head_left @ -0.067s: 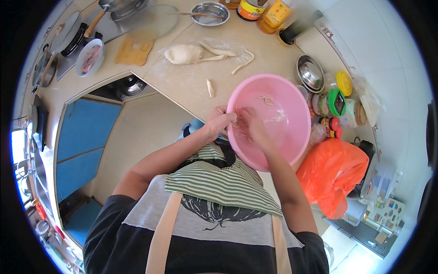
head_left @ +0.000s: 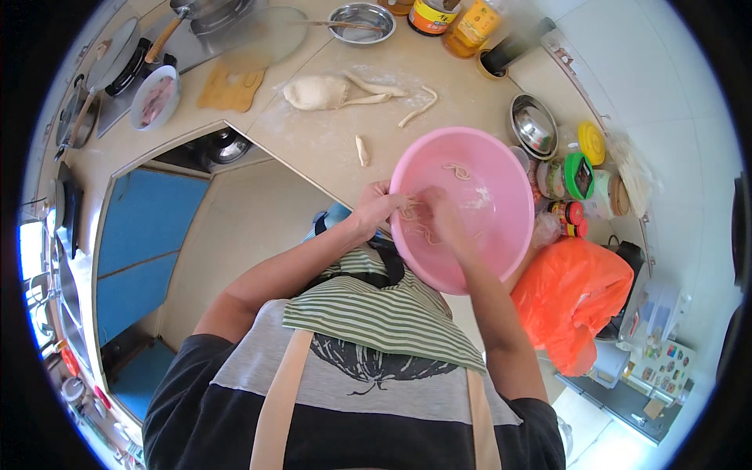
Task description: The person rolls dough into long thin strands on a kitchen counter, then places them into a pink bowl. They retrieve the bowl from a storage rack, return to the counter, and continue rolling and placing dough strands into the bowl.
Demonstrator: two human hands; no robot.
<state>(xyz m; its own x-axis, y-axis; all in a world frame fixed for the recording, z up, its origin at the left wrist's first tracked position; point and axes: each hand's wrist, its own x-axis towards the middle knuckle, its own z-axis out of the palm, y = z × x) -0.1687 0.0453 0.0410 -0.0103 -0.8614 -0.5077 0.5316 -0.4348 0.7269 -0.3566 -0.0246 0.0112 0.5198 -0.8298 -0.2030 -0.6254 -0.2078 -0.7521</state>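
Observation:
A pink basin (head_left: pixel 501 235) tilts at the counter's edge in front of me, with thin dough strands (head_left: pixel 429 235) and white flour inside. My left hand (head_left: pixel 379 208) is closed at the basin's left rim, pinching an end of thin dough strand. Inside the basin my right hand (head_left: pixel 440 210) is closed on the same dough, a short way to the right; its fingertips are partly hidden. Another curled dough strand (head_left: pixel 457 171) lies apart near the far inner wall. Beyond the basin a large dough lump (head_left: pixel 316 92) rests on the floured counter, beside a short dough piece (head_left: pixel 362 151) and a dough rope (head_left: pixel 417 107).
At the back stand a metal bowl (head_left: pixel 361 23) with chopsticks across it and an oil bottle (head_left: pixel 471 27). Stacked metal bowls (head_left: pixel 533 125), lidded jars (head_left: pixel 579 175) and an orange plastic bag (head_left: pixel 572 301) crowd the right. A bowl of meat (head_left: pixel 155 98) sits at the left.
My right hand has shifted slightly right inside the basin, and more of the dough strand shows between my hands. My left hand stays at the rim.

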